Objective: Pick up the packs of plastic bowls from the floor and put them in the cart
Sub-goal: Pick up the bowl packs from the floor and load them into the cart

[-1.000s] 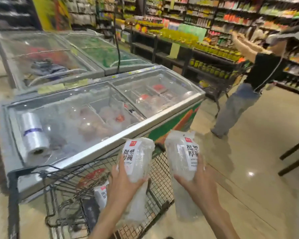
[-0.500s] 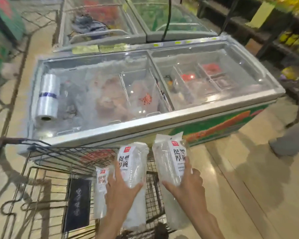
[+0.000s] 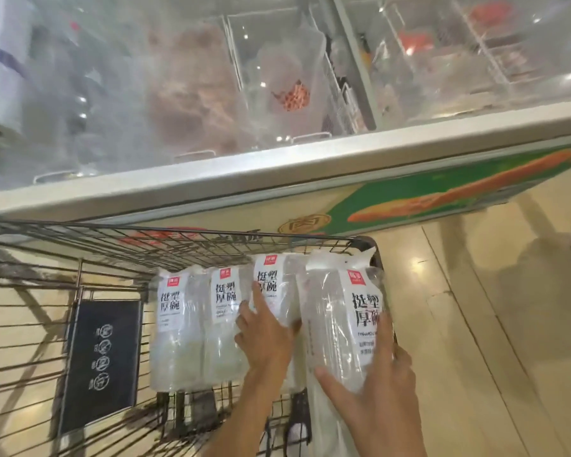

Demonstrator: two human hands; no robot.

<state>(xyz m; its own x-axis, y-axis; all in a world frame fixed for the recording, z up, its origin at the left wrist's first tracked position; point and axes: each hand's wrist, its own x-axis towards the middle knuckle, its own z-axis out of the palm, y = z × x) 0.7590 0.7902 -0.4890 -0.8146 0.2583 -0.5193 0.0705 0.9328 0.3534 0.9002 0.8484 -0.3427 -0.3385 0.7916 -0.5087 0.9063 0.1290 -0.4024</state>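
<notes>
Fingers [image 3: 257,300] of the left hand [image 3: 267,341] lie spread and fairly straight on the third clear plastic-wrapped pack of bowls with a white label [image 3: 271,285], pressing it rather than clasping it. Right hand [image 3: 381,384] grasps the fourth, rightmost clear pack of bowls [image 3: 340,328], thumb on its near face and fingers round its far-right side. Two more labelled packs [image 3: 173,324] lie to the left, side by side inside the dark wire cart [image 3: 211,235], beside a glass-topped chest freezer [image 3: 277,166]. Main risk, as I judge it: the rightmost pack sits against the cart's right rim, so a careless release may tip it out onto the glossy tiled floor [image 3: 475,324]; slippery film could also slide from the grasp
</notes>
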